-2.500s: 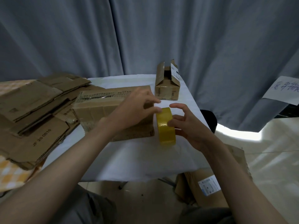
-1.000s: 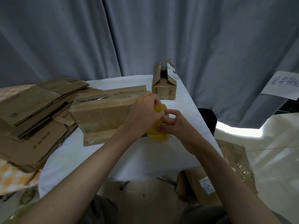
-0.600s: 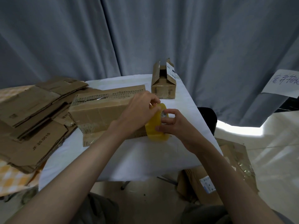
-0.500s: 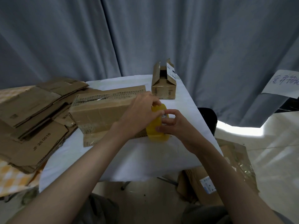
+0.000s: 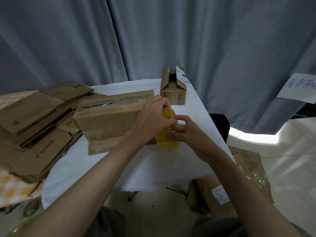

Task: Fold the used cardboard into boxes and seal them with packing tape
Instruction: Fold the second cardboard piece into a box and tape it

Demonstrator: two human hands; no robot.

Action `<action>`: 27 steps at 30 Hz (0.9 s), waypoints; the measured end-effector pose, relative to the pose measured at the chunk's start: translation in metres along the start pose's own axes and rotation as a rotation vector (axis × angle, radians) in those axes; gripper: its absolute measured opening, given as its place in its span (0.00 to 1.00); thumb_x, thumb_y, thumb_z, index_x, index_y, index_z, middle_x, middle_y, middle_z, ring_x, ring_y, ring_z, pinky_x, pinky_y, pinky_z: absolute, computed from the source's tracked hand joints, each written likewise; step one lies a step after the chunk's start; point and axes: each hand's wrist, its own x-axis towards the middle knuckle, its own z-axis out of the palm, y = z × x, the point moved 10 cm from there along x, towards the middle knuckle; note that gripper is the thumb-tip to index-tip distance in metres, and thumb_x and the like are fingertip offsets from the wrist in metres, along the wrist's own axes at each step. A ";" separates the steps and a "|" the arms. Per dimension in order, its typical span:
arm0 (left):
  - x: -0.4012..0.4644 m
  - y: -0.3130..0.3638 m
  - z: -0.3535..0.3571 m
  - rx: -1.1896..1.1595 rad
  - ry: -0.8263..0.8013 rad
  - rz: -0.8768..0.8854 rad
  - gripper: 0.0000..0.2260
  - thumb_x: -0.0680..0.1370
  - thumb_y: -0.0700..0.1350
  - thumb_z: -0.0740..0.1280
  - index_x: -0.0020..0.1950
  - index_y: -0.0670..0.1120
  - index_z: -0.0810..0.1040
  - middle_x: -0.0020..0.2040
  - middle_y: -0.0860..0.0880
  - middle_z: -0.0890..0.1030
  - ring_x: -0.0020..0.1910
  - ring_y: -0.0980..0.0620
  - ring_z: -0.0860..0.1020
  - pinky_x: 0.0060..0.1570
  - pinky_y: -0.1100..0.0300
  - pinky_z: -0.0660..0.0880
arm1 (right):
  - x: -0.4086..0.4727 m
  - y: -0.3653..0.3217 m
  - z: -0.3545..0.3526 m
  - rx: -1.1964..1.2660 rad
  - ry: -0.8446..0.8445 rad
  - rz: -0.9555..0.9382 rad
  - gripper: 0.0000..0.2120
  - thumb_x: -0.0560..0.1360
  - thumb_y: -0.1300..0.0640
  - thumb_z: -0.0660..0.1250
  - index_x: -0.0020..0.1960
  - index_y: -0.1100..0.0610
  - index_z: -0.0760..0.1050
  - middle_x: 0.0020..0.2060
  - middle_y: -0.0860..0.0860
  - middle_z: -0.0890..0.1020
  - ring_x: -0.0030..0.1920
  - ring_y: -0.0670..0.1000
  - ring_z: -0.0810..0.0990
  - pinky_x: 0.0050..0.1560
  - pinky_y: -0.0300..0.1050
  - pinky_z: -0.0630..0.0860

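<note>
A yellow roll of packing tape stands on edge on the white table, just right of a long folded cardboard box. My left hand curls over the roll's top, fingertips pinching at its rim. My right hand grips the roll's right side, thumb and forefinger meeting the left fingers at the top. The roll's upper half is hidden by both hands. The box lies on its side with a loose flap flat on the table in front.
A small open-topped box stands at the table's far edge. Several flattened cardboard sheets are stacked at the left. More cardboard lies on the floor at the right, below the table. A grey curtain hangs behind.
Both hands have closed in on the tape roll and drawn it a little nearer the long box. In the last half second only the fingers at its top rim have shifted slightly.
</note>
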 end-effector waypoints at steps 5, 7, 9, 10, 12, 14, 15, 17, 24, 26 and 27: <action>-0.001 -0.002 0.002 -0.039 0.047 0.027 0.11 0.70 0.45 0.74 0.46 0.47 0.74 0.43 0.52 0.73 0.44 0.53 0.70 0.41 0.66 0.64 | -0.001 -0.002 0.000 0.013 -0.012 -0.010 0.29 0.72 0.65 0.75 0.68 0.52 0.66 0.55 0.53 0.85 0.58 0.55 0.82 0.61 0.54 0.79; -0.004 -0.001 0.002 -0.046 0.065 0.041 0.10 0.71 0.44 0.73 0.45 0.46 0.74 0.44 0.51 0.73 0.44 0.53 0.70 0.41 0.67 0.63 | -0.002 -0.003 0.000 0.002 -0.018 -0.016 0.29 0.73 0.65 0.74 0.68 0.52 0.66 0.54 0.52 0.86 0.58 0.53 0.83 0.59 0.51 0.80; -0.007 0.000 0.001 -0.055 0.091 0.057 0.09 0.71 0.44 0.73 0.45 0.46 0.73 0.43 0.51 0.73 0.43 0.53 0.70 0.41 0.67 0.63 | -0.002 -0.003 0.000 -0.004 -0.021 -0.024 0.28 0.73 0.66 0.74 0.68 0.52 0.66 0.53 0.52 0.86 0.56 0.52 0.83 0.56 0.47 0.81; -0.009 0.001 0.000 -0.060 0.105 0.063 0.09 0.71 0.43 0.72 0.45 0.46 0.73 0.43 0.51 0.73 0.43 0.53 0.69 0.40 0.67 0.63 | -0.002 -0.003 0.000 -0.006 -0.021 -0.029 0.28 0.73 0.66 0.73 0.67 0.53 0.66 0.53 0.52 0.86 0.55 0.52 0.84 0.55 0.46 0.81; -0.014 0.002 -0.001 -0.084 0.138 0.067 0.08 0.71 0.43 0.71 0.44 0.46 0.73 0.44 0.51 0.73 0.44 0.53 0.69 0.41 0.68 0.63 | -0.002 -0.004 -0.001 -0.010 -0.017 -0.039 0.27 0.73 0.67 0.73 0.67 0.53 0.67 0.53 0.53 0.86 0.55 0.53 0.84 0.56 0.47 0.81; -0.017 0.001 -0.002 -0.123 0.168 0.054 0.08 0.71 0.42 0.71 0.44 0.47 0.72 0.44 0.51 0.73 0.45 0.53 0.69 0.42 0.67 0.64 | -0.002 -0.005 -0.002 -0.019 -0.013 -0.045 0.27 0.74 0.67 0.73 0.68 0.53 0.67 0.53 0.54 0.86 0.56 0.54 0.83 0.58 0.49 0.80; -0.018 0.000 -0.001 -0.140 0.177 0.043 0.08 0.71 0.41 0.70 0.44 0.47 0.72 0.44 0.51 0.73 0.45 0.53 0.69 0.42 0.67 0.64 | -0.002 -0.005 -0.002 -0.025 -0.012 -0.045 0.27 0.74 0.67 0.73 0.68 0.53 0.67 0.53 0.54 0.86 0.56 0.54 0.83 0.58 0.49 0.80; -0.019 0.000 -0.001 -0.160 0.189 0.032 0.08 0.71 0.41 0.69 0.44 0.48 0.71 0.44 0.52 0.73 0.45 0.52 0.69 0.42 0.69 0.63 | -0.002 -0.005 -0.001 -0.029 -0.014 -0.048 0.27 0.74 0.67 0.72 0.68 0.53 0.67 0.52 0.54 0.86 0.55 0.53 0.84 0.56 0.48 0.81; -0.027 -0.005 -0.003 -0.197 0.238 0.001 0.07 0.73 0.39 0.72 0.41 0.45 0.73 0.44 0.51 0.73 0.45 0.54 0.69 0.44 0.73 0.62 | -0.003 -0.004 0.000 -0.058 -0.023 -0.049 0.27 0.75 0.66 0.72 0.69 0.53 0.66 0.54 0.53 0.85 0.56 0.53 0.83 0.61 0.52 0.79; -0.027 -0.004 -0.003 -0.194 0.210 0.016 0.07 0.74 0.41 0.73 0.49 0.44 0.78 0.48 0.50 0.76 0.48 0.54 0.72 0.46 0.73 0.64 | -0.003 -0.003 -0.001 -0.060 -0.024 -0.043 0.28 0.74 0.65 0.73 0.69 0.52 0.66 0.55 0.52 0.85 0.58 0.53 0.82 0.62 0.55 0.78; -0.028 -0.003 -0.004 -0.185 0.208 0.023 0.07 0.74 0.42 0.73 0.50 0.44 0.78 0.48 0.49 0.77 0.48 0.54 0.72 0.47 0.74 0.64 | -0.003 -0.003 -0.001 -0.057 -0.026 -0.043 0.27 0.74 0.65 0.73 0.69 0.52 0.66 0.55 0.52 0.85 0.57 0.53 0.83 0.63 0.55 0.78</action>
